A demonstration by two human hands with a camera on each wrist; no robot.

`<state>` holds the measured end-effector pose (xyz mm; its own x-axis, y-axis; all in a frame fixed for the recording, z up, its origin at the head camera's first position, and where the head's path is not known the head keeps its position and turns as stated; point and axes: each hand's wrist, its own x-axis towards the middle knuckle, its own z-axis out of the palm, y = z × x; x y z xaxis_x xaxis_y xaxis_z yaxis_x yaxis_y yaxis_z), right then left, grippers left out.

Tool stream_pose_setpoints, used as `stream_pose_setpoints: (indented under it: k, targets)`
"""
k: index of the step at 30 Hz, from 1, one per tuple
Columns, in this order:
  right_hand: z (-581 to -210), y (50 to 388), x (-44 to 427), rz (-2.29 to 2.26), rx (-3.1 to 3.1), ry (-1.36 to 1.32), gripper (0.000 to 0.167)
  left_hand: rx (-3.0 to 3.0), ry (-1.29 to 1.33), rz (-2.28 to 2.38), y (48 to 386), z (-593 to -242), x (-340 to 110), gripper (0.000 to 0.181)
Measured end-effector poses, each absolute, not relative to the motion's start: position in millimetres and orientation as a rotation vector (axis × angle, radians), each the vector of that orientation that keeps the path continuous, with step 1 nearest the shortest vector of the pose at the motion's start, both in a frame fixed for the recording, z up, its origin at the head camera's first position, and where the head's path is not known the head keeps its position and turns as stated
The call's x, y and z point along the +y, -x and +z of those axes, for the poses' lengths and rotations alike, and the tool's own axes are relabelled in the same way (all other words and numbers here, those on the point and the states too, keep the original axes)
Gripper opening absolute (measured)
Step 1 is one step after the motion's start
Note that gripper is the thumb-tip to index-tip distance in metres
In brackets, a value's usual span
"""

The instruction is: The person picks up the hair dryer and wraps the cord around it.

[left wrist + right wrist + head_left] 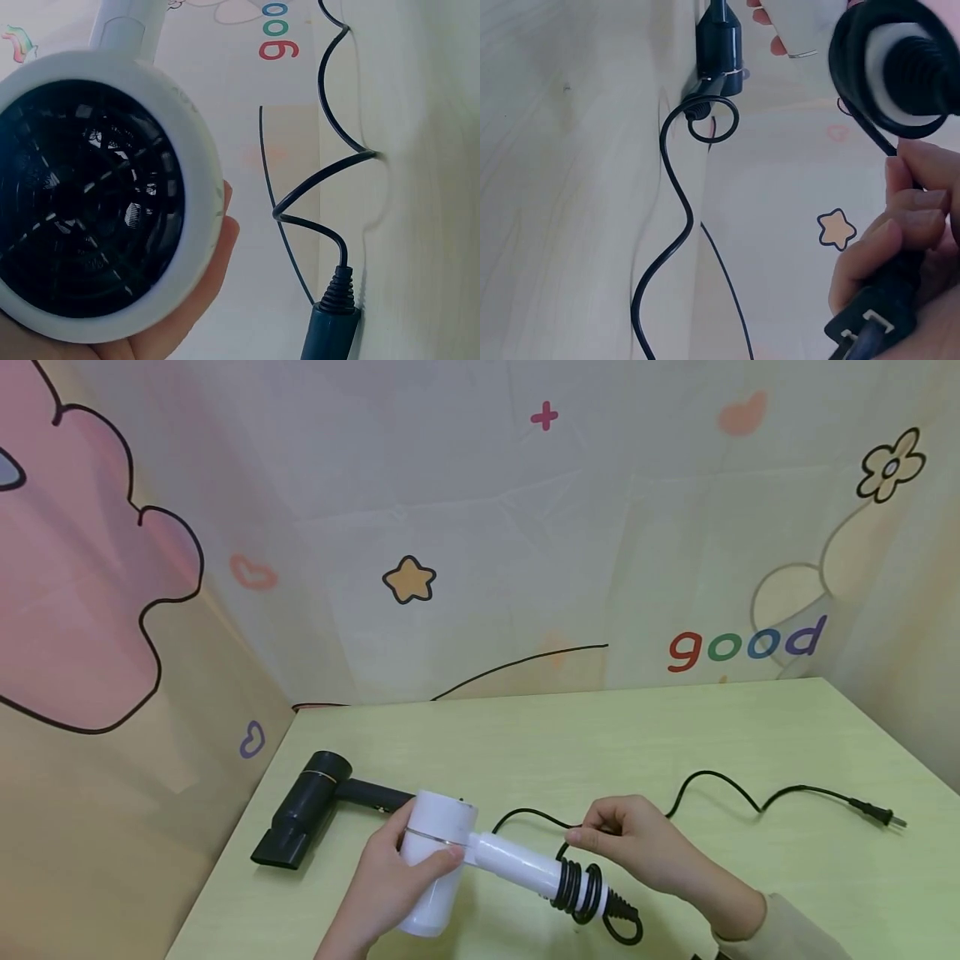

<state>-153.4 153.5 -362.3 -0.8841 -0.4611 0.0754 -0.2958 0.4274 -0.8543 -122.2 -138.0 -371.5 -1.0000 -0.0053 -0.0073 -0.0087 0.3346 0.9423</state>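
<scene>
My left hand (384,878) grips a white hair dryer (516,863) by its barrel, above the table, with the handle pointing right. The dryer's round dark grille (90,187) faces the left wrist camera. Several turns of its black cord (568,885) wrap the lower handle, and a small loop hangs at the handle's end. Just above the handle, my right hand (647,843) pinches the cord between thumb and fingers. In the right wrist view, the cord's black plug (877,311) sits within the curled fingers.
A black hair dryer (306,806) lies at the left of the pale green table (585,727). Its loose cord (727,779) snakes to the right, ending in a two-pin plug (870,810). A printed curtain (480,527) stands behind the table.
</scene>
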Motion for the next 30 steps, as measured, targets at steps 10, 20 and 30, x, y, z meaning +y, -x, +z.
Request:
stream_pose_setpoints:
  k: [10, 20, 30]
  targets:
    - [-351.5, 145.2, 153.3, -1.327, 2.498, 0.711, 0.023, 2.645, 0.027, 1.715, 122.7, -374.5, -138.3, 0.072]
    - [-340.5, 132.1, 154.0, -1.261, 2.484, 0.821, 0.018, 2.665, 0.048, 1.731, 122.0, -373.4, -137.9, 0.075]
    - [-334.2, 122.9, 150.7, -1.244, 2.499, 0.855, 0.016, 2.692, 0.124, 1.734, 120.5, -372.2, -135.7, 0.08]
